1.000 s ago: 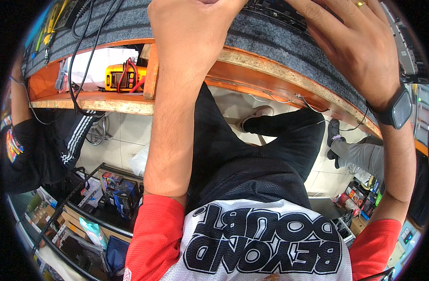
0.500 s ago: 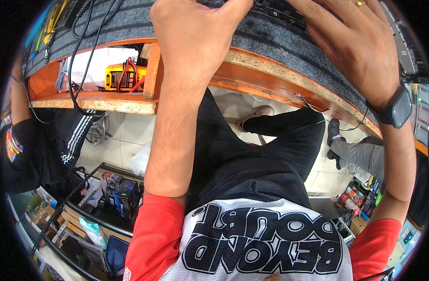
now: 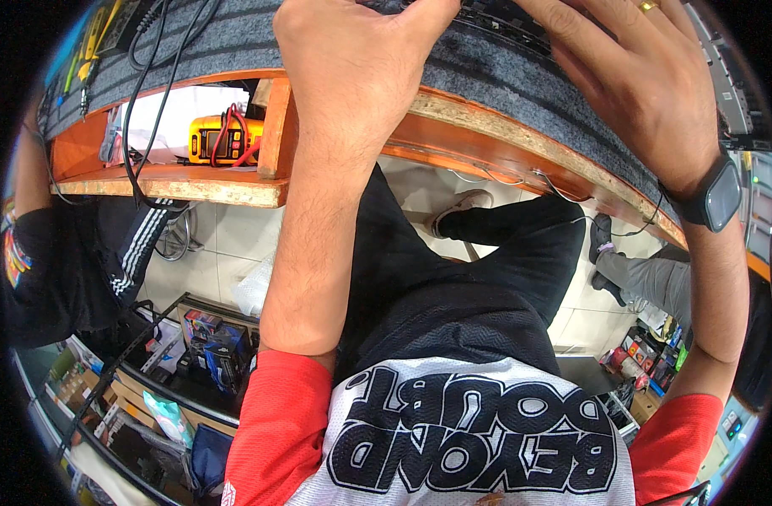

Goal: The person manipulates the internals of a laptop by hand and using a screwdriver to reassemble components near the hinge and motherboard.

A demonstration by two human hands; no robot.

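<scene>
My left hand [image 3: 361,63] is at the top edge over the grey bench mat, curled with its thumb pointing right. Its fingertips and whatever they grip are cut off by the frame. My right hand [image 3: 635,80], with a ring and a dark smartwatch [image 3: 721,196] on the wrist, lies palm down with fingers stretched forward, their tips out of view. Between my hands shows the near edge of a dark piece of electronics [image 3: 508,29]; most of it is beyond the top edge. My right hand's fingers rest at or over it; contact cannot be made out.
The ribbed grey mat [image 3: 251,42] covers an orange wooden bench [image 3: 487,110]. A yellow multimeter [image 3: 222,142] with red leads sits in its shelf. Black cables [image 3: 154,51] hang over the edge; screwdrivers [image 3: 89,46] lie far left. Other people stand at left and right. Boxes [image 3: 222,346] fill a lower rack.
My left hand and forearm have shifted slightly to the right. My right hand stays nearly still. The person at the left has moved a little.
</scene>
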